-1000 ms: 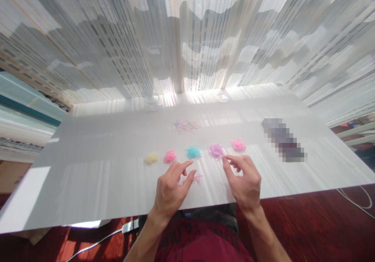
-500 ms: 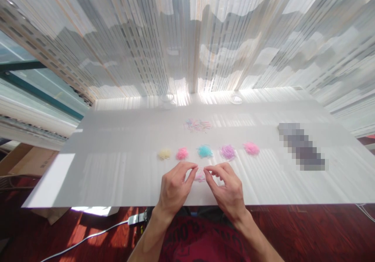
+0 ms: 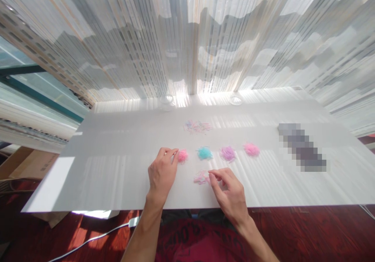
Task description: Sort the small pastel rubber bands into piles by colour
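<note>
My left hand (image 3: pixel 162 172) is at the left end of a row of small piles of thin coloured bits, thumb and index finger pinched beside the bright pink pile (image 3: pixel 183 156). It covers most of the yellow pile. My right hand (image 3: pixel 230 189) pinches at the right edge of a mixed pile (image 3: pixel 201 177) near the table's front. Whatever either pinch holds is too small to make out. Further right in the row lie a turquoise pile (image 3: pixel 204 153), a purple pile (image 3: pixel 227 153) and a light pink pile (image 3: pixel 251 149).
Another mixed scatter of bits (image 3: pixel 197 127) lies behind the row on the white table (image 3: pixel 123 137). Two clear round dishes (image 3: pixel 236 100) stand by the curtain (image 3: pixel 140 39). A blurred-out dark object (image 3: pixel 303 148) lies at right. A white cable (image 3: pixel 96 234) runs below the table.
My left hand has moved left and forward from the near mixed pile to the yellow and bright pink piles. My right hand has barely shifted, still pinched by the mixed pile.
</note>
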Motion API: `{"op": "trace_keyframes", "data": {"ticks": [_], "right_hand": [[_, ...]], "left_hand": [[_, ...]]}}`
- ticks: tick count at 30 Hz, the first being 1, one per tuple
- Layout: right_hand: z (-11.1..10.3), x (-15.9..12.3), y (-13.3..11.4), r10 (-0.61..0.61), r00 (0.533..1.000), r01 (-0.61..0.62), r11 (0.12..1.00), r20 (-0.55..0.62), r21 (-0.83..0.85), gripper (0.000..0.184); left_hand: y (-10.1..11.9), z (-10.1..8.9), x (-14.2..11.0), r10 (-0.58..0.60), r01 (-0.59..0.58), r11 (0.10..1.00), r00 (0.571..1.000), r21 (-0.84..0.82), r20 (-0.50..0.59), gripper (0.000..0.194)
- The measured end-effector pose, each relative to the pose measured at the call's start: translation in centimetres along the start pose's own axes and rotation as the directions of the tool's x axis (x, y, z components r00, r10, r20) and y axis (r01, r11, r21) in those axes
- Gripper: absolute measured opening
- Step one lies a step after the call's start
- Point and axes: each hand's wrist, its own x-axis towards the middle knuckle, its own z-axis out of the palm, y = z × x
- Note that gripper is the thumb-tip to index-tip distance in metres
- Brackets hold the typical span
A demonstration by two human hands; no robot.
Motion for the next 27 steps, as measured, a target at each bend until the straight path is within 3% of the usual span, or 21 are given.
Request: {"op": "trace_keyframes", "data": {"ticks": [5, 10, 17, 22, 27], "right_hand": [[-0.3, -0.2, 0.4, 0.015, 1.0, -0.015, 1.0, -0.001, -0.004, 0.012], [-0.8, -0.3, 1.0, -0.002, 1.0, 0.003, 1.0, 0.02, -0.017, 0.011], [-2.3, -0.7, 2.2, -0.063, 0.958, 0.085, 0.994, 0.281, -0.065, 0.017], [-2.0, -0.6, 2.0, -0.086, 0.95, 0.123, 0.987, 0.301, -0.107, 0.013], [-1.5, -0.4, 1.8, -0.097, 0.951, 0.139, 0.983, 0.295, -0.124, 0.007]], "left_hand": [[0.0, -0.7, -0.5, 0.036, -0.036, 0.999, 0.998, 0.009, 0.046, 0.02], [-0.3, -1.5, -2.3, 0.089, -0.09, 0.994, 0.996, -0.055, -0.033, 0.021], [0.1, -0.6, -4.9, 0.194, -0.198, 0.971, 0.98, -0.138, -0.038, 0.02], [1.6, -0.3, -6.2, 0.27, -0.244, 0.934, 0.96, -0.262, 0.068, 0.019], [2.0, 0.2, -6.9, 0.275, -0.246, 0.943, 0.956, -0.226, 0.106, 0.02]]}}
